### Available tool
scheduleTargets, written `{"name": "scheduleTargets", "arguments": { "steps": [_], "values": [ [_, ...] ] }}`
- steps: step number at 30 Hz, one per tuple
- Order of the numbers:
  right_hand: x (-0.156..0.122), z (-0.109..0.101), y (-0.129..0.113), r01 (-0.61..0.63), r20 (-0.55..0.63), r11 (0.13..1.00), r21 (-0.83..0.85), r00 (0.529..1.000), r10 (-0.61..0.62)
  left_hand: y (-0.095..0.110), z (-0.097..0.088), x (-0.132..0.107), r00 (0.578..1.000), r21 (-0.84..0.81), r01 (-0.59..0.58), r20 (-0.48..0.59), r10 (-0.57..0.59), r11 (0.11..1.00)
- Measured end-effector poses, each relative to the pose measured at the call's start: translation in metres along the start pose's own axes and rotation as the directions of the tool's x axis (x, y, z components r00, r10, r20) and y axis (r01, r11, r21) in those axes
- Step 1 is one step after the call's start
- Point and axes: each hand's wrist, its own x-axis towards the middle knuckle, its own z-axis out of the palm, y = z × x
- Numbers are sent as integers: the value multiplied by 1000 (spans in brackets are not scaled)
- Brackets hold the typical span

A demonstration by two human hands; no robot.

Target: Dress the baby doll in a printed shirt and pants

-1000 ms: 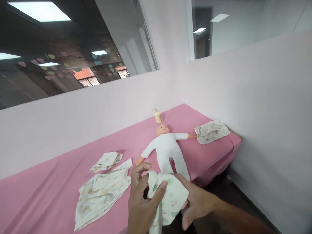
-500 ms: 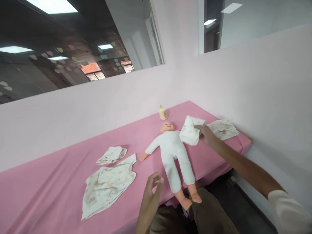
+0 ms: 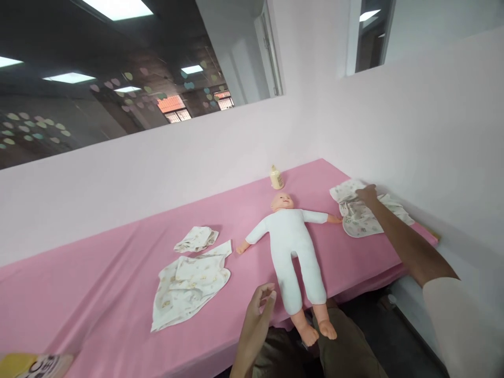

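Observation:
A baby doll point(image 3: 289, 236) in a white body suit lies on its back, its feet over the front edge of the pink-covered table point(image 3: 129, 294). To its right, my right hand point(image 3: 367, 194) grips a folded white printed baby garment point(image 3: 345, 190) on top of another printed baby garment point(image 3: 360, 227). Its fingertips are partly hidden in the cloth. My left hand point(image 3: 255, 317) hovers by the front edge, left of the doll's legs, with fingers loosely curved, apart and holding nothing.
A spread baby top point(image 3: 191, 286) and a folded printed cloth point(image 3: 196, 239) lie left of the doll. A cream bottle point(image 3: 276, 178) stands behind its head. A yellow-and-white package point(image 3: 37, 366) shows at bottom left. Walls point(image 3: 433, 126) border the table behind and at right.
My right hand has carried the folded garment from above the doll's arm rightward onto the other garment. The doll's arm there is now uncovered. My view has turned slightly left.

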Motion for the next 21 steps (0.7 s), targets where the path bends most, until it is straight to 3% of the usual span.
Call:
{"name": "scheduleTargets", "arguments": {
  "steps": [3, 6, 8, 10, 13, 16, 19, 21],
  "values": [
    [6, -9, 21, 11, -48, 989, -144, 999, -18, -3, -9, 3, 999, 10, -5, -45, 5, 1000],
    [-2, -10, 36, 191, -25, 925, -327, 977, -211, -7, -30, 16, 991, 81, 2, -137, 9, 997],
    [-17, -10, 46, 337, 26, 854, -395, 934, -357, -10, -54, 32, 971, 198, 32, -240, 17, 980],
    [-40, -14, 60, 491, 88, 781, -387, 862, -499, -12, -81, 52, 930, 388, 64, -356, 86, 919],
    [-82, -24, 90, 708, 180, 631, -317, 698, -693, -18, -114, 80, 878, 643, 205, -453, 151, 738],
    [-120, -35, 121, 805, 245, 539, -249, 591, -769, -28, -123, 103, 894, 754, 304, -437, 100, 582],
    [-145, -43, 139, 813, 280, 541, -214, 582, -764, -40, -119, 118, 867, 790, 350, -477, 145, 504],
    [-156, -47, 138, 789, 291, 583, -193, 613, -734, -45, -119, 121, 828, 772, 351, -520, 209, 530]
  ]
}}
